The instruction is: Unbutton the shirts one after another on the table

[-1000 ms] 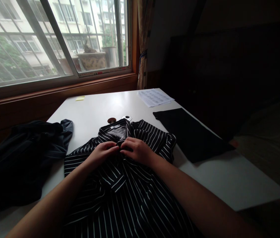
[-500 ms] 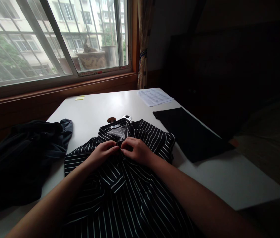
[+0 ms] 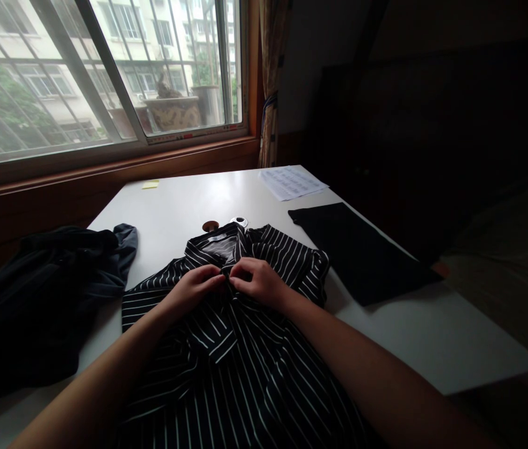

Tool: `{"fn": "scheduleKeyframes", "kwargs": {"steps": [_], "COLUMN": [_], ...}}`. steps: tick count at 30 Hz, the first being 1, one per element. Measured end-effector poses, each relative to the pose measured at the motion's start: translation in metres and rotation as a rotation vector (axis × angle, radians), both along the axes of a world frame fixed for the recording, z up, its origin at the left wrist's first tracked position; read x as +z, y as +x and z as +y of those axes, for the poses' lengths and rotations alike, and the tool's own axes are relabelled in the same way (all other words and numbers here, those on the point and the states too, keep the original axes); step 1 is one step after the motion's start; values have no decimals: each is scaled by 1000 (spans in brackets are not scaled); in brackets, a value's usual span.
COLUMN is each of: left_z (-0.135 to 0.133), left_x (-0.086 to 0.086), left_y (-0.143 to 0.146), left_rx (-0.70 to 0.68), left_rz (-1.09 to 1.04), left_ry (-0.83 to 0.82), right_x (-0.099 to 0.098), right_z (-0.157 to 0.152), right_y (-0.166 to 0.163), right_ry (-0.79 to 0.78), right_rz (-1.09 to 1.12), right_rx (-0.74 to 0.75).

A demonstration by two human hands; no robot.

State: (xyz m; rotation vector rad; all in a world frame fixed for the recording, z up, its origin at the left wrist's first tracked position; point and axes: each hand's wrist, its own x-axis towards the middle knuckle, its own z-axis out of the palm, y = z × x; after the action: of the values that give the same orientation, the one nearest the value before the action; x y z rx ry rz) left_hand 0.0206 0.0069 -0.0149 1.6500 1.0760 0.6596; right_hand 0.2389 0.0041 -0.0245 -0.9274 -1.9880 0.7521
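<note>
A black shirt with white stripes (image 3: 245,374) lies front side up across the table, its collar at the far end. Just below the collar, my left hand (image 3: 197,284) pinches the front edge of the shirt between thumb and forefinger. My right hand (image 3: 259,284) grips the shirt front from the other side, thumb and fingers pressed together. The fingertips of both hands nearly meet at the front opening. Whether a button is between them is too small to make out.
A dark garment (image 3: 43,299) lies heaped at the left of the white table (image 3: 184,196). Folded black cloth (image 3: 361,252) lies at the right, with printed papers (image 3: 292,182) beyond it. A yellow sticky note (image 3: 150,184) and a cable-hole cover (image 3: 211,226) are farther back.
Both hands stay at the same spot on the shirt front. Only the fingers shift very slightly; the shirt lies as before.
</note>
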Motion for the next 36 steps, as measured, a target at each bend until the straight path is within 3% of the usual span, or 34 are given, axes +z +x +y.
{"fn": "scheduleKeyframes", "kwargs": {"steps": [12, 21, 36], "left_z": [-2, -3, -1], "left_x": [2, 7, 0], "left_y": [-1, -2, 2], "left_rx": [-30, -76, 33], "left_rz": [-35, -28, -5], "left_ry": [-57, -11, 124], "right_x": [0, -3, -1], "right_z": [1, 3, 3], "right_y": [2, 2, 2], "right_ry": [-117, -115, -114], "right_rz": [63, 57, 26], "right_rx": [-6, -61, -57]}}
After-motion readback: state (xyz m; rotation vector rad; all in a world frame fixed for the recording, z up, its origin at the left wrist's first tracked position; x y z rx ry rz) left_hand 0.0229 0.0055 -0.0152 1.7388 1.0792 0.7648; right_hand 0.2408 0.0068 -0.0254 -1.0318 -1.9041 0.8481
